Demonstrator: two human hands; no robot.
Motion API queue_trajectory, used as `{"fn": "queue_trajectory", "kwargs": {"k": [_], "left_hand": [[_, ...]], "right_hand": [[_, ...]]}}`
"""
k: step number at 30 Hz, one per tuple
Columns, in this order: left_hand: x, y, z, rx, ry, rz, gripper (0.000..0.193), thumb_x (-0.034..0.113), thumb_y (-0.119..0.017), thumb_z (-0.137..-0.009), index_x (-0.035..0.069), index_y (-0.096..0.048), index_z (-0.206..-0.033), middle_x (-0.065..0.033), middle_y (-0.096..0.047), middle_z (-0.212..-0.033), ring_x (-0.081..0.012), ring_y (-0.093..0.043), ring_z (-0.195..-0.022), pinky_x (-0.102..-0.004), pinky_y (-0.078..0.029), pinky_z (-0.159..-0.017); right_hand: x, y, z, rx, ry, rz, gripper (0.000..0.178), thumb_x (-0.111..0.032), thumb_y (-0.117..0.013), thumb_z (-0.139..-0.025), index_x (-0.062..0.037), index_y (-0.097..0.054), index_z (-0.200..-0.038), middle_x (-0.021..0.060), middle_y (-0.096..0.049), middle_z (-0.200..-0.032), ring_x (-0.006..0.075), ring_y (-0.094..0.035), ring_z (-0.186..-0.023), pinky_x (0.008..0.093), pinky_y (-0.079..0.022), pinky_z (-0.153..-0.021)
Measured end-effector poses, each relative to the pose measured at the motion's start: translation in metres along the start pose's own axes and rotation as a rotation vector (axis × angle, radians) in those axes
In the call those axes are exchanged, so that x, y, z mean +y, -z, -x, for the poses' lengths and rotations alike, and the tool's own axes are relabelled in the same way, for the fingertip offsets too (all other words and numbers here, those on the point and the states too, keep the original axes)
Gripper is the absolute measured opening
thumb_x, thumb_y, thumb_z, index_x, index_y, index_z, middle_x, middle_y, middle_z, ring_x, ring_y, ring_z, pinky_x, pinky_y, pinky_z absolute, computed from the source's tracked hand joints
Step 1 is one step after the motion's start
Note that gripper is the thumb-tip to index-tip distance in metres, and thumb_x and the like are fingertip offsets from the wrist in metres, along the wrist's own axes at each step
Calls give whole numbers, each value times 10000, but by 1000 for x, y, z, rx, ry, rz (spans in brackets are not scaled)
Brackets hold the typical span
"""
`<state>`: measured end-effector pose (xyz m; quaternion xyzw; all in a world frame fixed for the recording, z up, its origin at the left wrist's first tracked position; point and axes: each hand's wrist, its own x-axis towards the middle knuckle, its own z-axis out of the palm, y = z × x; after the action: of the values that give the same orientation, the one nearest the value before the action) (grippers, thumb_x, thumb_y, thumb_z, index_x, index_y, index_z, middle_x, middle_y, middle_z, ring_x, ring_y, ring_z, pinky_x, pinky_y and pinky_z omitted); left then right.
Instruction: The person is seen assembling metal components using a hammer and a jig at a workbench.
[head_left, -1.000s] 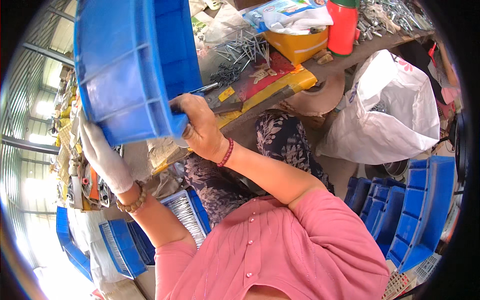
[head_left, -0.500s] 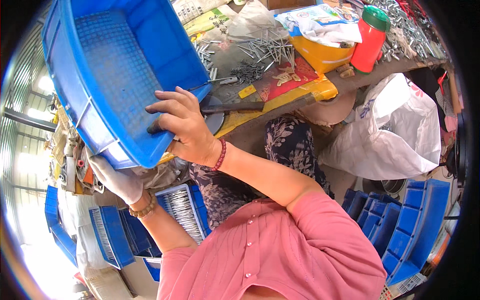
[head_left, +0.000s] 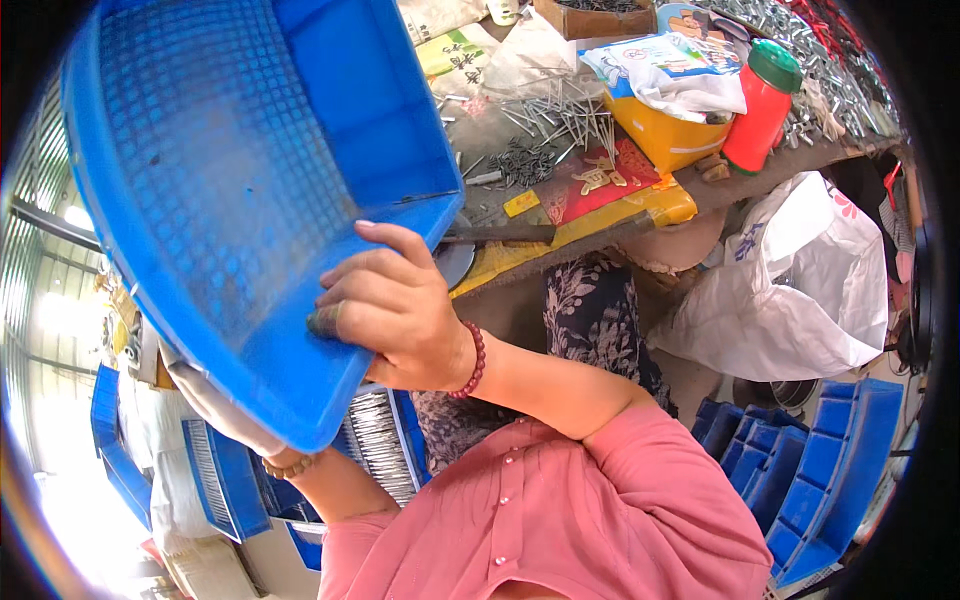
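A large blue plastic bin (head_left: 230, 190) is tilted up in front of me at the left, its inside toward me. Its floor has a grid pattern with dusty, worn patches and a few dark specks. My right hand (head_left: 400, 315) is closed over the near right edge, fingers on the inside and thumb hidden. At the lower left, my left hand (head_left: 232, 415), in a pale glove, supports the bin from its outer side. Its fingers are out of sight behind the bin wall.
The workbench (head_left: 630, 215) carries loose metal rods (head_left: 575, 115), small dark parts (head_left: 520, 160), a yellow container (head_left: 665, 135) and a red bottle (head_left: 765, 110). A white sack (head_left: 790, 290) stands at right. Blue bins (head_left: 825, 480) stand right; a bin of metal pins (head_left: 378, 440) is below.
The bin has come nearer and lower, filling more of the view, and now covers more of my left hand. My right hand has moved slightly right and down with its edge.
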<state>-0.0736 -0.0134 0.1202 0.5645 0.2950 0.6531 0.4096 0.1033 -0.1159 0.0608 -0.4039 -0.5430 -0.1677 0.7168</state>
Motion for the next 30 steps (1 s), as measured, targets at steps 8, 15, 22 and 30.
{"fn": "queue_trajectory", "kwargs": {"k": [8,15,22,30], "left_hand": [[-27,-16,13,-51,-230,-375,623,471,-346,-1123,3,-468,-1515,-145,-548,-1428,-278,-559,-1284,-458,-464,-1100],[-37,-8,10,-19,-139,-261,493,339,-369,-1134,19,-484,-1491,-164,-547,-1463,-266,-576,-1291,-397,-464,-1127],[-3,-37,6,26,-50,-135,581,395,-385,-1134,-1,-417,-1557,-150,-485,-1543,-294,-511,-1378,-448,-397,-1174],[-6,-29,-3,-105,-267,-286,596,401,-426,-1114,-51,-485,-1498,-175,-515,-1495,-295,-537,-1348,-455,-433,-1142]], "right_hand": [[30,-6,8,-10,-25,37,87,-219,-743,-787,-171,-697,-844,-17,-653,-868,194,-674,-961,568,-304,-1187],[35,-8,8,-6,-7,41,156,-204,-758,-725,-169,-661,-843,-7,-634,-879,210,-667,-985,595,-300,-1190],[19,17,-18,52,30,82,81,-175,-744,-772,-163,-695,-835,-11,-645,-867,220,-658,-939,574,-312,-1181],[39,-9,8,44,-99,-34,137,-220,-756,-791,-144,-676,-871,4,-644,-906,234,-631,-971,554,-302,-1187]]}}
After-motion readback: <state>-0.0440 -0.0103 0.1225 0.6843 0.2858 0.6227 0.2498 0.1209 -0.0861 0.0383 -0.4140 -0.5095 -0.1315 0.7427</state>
